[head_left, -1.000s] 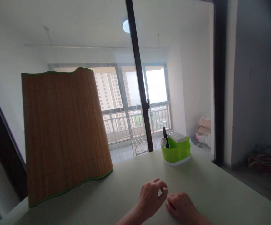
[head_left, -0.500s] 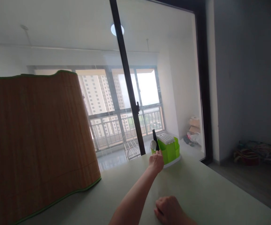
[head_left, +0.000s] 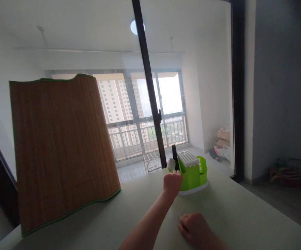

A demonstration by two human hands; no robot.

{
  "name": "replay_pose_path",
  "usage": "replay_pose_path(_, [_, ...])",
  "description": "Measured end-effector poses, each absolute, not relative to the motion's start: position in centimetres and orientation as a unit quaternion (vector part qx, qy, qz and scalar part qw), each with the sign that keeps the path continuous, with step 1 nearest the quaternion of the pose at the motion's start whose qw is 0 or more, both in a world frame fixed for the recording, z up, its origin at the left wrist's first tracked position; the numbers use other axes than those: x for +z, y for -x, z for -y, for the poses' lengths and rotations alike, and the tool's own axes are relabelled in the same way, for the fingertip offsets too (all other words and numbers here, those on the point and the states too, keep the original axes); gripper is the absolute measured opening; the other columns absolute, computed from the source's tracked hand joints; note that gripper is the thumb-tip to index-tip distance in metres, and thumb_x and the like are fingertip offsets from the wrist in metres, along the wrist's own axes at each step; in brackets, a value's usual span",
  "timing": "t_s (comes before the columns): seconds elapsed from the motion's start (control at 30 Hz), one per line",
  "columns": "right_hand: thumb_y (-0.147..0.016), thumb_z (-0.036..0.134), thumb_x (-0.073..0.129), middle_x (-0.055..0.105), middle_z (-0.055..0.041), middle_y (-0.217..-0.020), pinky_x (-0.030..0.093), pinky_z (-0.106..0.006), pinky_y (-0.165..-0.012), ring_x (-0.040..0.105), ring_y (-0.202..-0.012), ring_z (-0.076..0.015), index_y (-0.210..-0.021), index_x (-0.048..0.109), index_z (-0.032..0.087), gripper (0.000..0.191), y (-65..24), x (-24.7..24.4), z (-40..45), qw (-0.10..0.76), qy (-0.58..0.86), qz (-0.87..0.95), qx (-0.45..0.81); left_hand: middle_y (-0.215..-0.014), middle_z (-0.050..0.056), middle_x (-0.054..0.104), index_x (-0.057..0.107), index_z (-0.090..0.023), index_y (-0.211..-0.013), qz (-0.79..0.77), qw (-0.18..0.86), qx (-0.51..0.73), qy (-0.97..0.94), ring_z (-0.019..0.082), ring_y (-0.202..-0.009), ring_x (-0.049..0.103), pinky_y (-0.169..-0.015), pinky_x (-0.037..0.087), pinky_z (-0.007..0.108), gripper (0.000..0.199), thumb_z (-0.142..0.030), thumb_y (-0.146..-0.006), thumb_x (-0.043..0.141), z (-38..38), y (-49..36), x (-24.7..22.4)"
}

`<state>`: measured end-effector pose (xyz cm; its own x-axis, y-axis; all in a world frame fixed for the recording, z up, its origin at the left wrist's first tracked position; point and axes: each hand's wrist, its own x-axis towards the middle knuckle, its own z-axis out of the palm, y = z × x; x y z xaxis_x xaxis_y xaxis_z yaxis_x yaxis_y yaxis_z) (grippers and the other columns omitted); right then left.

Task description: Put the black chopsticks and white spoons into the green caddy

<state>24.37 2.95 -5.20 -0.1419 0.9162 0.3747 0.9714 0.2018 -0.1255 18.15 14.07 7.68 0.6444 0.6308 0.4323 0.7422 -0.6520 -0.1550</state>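
Observation:
A green holder point(head_left: 192, 176) with a white slotted top stands on the pale table point(head_left: 233, 208). At its left side my left hand point(head_left: 173, 180) is closed, in front of a white spoon-like utensil point(head_left: 171, 164) and a black upright piece point(head_left: 175, 157). Its fingertips are turned away, so what they grip is hidden. Nearer to me, my right hand point(head_left: 194, 225) rests on the table with its fingers curled, touching only the tabletop as far as I can see.
A large brown mat point(head_left: 64, 149) with green edging stands curved on the table's left. Behind the table is a glass door with a dark frame point(head_left: 150, 86). Beyond the glass are a metal rack point(head_left: 151, 159) and boxes point(head_left: 223, 137). Bundles point(head_left: 285, 177) lie on the floor at right.
The view has shifted, so the mat and holder appear farther right. My left hand's fingers look more curled at the holder's left side. My right hand stays curled on the table.

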Motion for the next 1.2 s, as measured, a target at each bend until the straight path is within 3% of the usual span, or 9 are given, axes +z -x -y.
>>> replay_pose_path(0.2, [-0.087,0.024,0.053,0.068,-0.0019,-0.075,0.029,-0.029,-0.058,0.063,-0.068,-0.0188,-0.072,0.058,0.02,0.016,-24.7,-6.0,-2.8,0.198,0.624,0.752,-0.078,-0.086,0.008,0.071,0.063,-0.016,-0.091,0.398,0.155,-0.186,0.885,0.024,-0.079,0.069,-0.061,0.05,0.031,0.014,-0.025,-0.092,0.052,-10.9,-12.7,7.2])
replay_pose_path(0.67, [-0.089,0.017,0.048,0.067,0.0008,-0.074,0.033,-0.025,-0.059,0.064,-0.066,-0.0151,-0.074,0.056,0.02,0.018,-26.0,-5.9,-1.9,0.211,0.549,0.806,-0.069,-0.075,-0.001,0.065,0.055,-0.022,-0.082,0.409,0.159,-0.283,0.853,0.018,-0.066,0.063,-0.056,0.044,0.029,0.007,-0.023,-0.089,0.055,-5.2,-0.2,4.8])
replay_pose_path(0.97, [-0.096,0.018,0.037,0.06,0.0009,-0.063,0.033,-0.03,-0.058,0.055,-0.055,-0.0145,-0.069,0.052,0.021,0.031,-24.2,-4.6,-0.4,0.267,0.367,0.868,-0.201,-0.071,-0.001,0.062,0.051,-0.022,-0.078,0.389,0.165,-0.346,0.838,0.017,-0.061,0.06,-0.053,0.041,0.028,0.009,-0.023,-0.086,0.056,-3.3,2.8,4.4])
replay_pose_path(1.2, [-0.095,0.016,0.035,0.059,0.0002,-0.061,0.034,-0.031,-0.056,0.055,-0.053,-0.015,-0.067,0.053,0.021,0.034,-23.2,-4.8,-0.3,0.261,0.344,0.876,-0.217,-0.068,-0.002,0.062,0.055,-0.023,-0.075,0.398,0.126,-0.362,0.834,0.015,-0.059,0.06,-0.053,0.039,0.026,0.013,-0.027,-0.087,0.054,-3.0,3.1,4.7])
